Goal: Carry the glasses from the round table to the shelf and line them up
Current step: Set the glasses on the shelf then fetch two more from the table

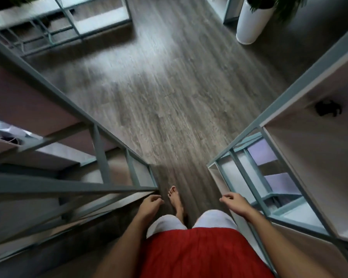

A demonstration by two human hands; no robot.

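Stance with left hand (151, 203) and right hand (234, 201) low at the sides, loosely curled, both empty.

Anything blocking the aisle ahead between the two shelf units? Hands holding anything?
Nothing visible on the floor between the left shelf unit and right shelf unit; the white planter stands aside, far right; left hand and right hand are empty; no glasses in view.
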